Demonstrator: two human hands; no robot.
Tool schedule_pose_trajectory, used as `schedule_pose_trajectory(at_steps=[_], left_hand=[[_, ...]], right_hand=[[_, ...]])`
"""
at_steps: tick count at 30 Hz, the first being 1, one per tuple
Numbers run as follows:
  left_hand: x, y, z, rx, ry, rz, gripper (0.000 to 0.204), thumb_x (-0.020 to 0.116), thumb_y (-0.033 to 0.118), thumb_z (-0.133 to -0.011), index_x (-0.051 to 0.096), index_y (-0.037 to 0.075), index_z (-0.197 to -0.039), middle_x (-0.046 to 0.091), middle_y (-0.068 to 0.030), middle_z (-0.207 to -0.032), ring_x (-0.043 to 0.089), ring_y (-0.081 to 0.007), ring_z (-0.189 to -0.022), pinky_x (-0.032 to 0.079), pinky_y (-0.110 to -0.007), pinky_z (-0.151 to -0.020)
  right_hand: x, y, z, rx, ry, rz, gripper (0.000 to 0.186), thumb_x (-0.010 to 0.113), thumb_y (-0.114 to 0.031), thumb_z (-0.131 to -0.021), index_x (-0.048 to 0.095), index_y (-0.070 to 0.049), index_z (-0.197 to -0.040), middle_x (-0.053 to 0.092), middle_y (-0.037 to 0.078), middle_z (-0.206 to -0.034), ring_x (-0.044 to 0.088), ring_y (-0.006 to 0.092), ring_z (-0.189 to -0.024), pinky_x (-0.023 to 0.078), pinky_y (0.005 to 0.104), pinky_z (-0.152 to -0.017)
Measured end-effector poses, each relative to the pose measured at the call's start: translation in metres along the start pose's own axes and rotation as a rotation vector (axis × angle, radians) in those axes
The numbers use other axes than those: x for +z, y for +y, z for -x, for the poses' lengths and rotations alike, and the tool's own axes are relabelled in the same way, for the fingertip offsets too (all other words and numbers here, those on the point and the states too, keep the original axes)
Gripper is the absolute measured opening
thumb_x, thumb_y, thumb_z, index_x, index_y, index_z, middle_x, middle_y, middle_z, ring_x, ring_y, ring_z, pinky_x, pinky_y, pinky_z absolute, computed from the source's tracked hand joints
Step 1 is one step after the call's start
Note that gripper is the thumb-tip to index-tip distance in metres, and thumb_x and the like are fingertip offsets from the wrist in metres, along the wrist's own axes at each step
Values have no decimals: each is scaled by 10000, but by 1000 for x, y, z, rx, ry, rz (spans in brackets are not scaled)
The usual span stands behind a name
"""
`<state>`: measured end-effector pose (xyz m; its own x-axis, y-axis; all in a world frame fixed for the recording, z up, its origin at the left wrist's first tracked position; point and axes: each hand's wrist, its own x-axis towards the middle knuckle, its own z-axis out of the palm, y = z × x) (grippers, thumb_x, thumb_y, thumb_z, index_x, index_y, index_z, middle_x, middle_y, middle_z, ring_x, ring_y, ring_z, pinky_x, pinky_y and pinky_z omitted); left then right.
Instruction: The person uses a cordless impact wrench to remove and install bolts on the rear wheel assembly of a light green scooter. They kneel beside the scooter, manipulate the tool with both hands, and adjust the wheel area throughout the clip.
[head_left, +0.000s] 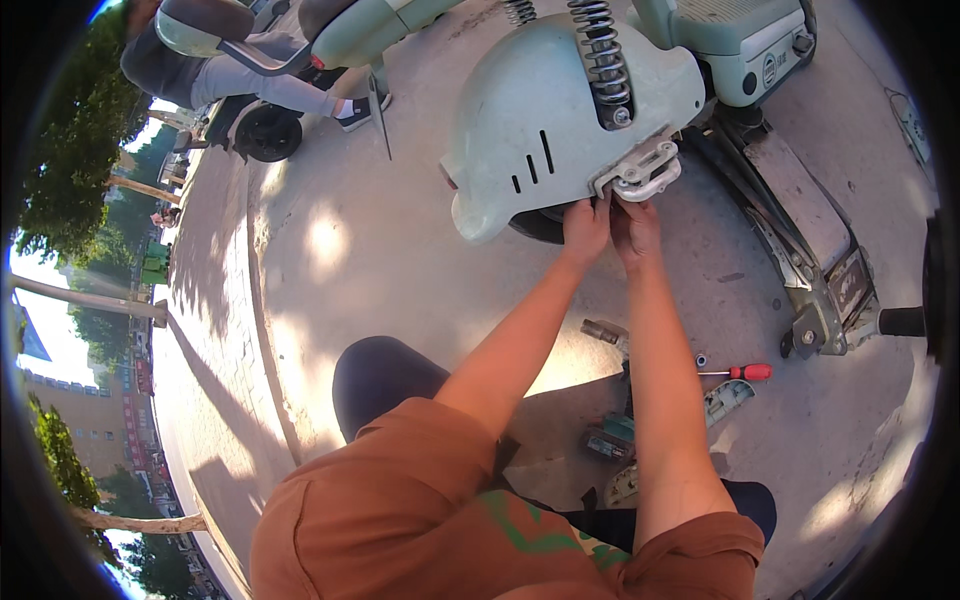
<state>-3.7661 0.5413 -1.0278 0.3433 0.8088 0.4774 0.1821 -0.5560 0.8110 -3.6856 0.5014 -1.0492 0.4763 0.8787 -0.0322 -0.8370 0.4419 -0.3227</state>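
A pale green scooter's rounded fender (530, 120) fills the upper middle. A coil-spring shock absorber (600, 60) runs down its side to a silver metal bracket (640, 175). Just under that bracket are my left hand (587, 232) and my right hand (637, 236), side by side at the fender's lower edge. Both have their fingers curled in close to the bracket. The fingertips are partly hidden, and what they grip cannot be made out. Part of the dark wheel (538, 225) shows beside my left hand.
A floor jack (800, 230) stands right of the scooter. On the ground near my right forearm lie a red-handled screwdriver (750, 372), a small metal socket (701, 359), a green power tool (610, 438) and a pale plastic trim piece (728, 400). A person (240, 80) sits at upper left.
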Motion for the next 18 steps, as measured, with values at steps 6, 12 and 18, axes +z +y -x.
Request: schedule_pose_trajectory(at_steps=[6, 12, 18], left_hand=[[1, -3, 7, -375, -152, 7, 459, 440, 374, -988, 625, -43, -1040, 660, -261, -899, 638, -424, -905, 477, -424, -784], [16, -9, 7, -410, -144, -27, 496, 460, 418, -971, 636, -45, -971, 648, -271, -858, 643, -418, -846, 479, -441, -725], [11, -15, 11, -398, -130, -11, 429, 515, 364, -952, 610, -53, -981, 627, -301, -900, 594, -486, -866, 482, -487, -716]], right_hand=[[-15, 6, 4, 22, 1, 34, 405, 603, 6, -877, 515, -38, -1269, 600, 81, -1223, 554, 223, -1150, 423, 367, -1013], [-39, 7, -8, 19, 3, -1, 459, 636, -2, -848, 500, -21, -1287, 598, 106, -1217, 583, 251, -1110, 464, 395, -976], [-35, 5, 1, 69, -9, 68, 433, 598, -48, -886, 496, -54, -1307, 588, 91, -1243, 554, 245, -1146, 429, 390, -1003]])
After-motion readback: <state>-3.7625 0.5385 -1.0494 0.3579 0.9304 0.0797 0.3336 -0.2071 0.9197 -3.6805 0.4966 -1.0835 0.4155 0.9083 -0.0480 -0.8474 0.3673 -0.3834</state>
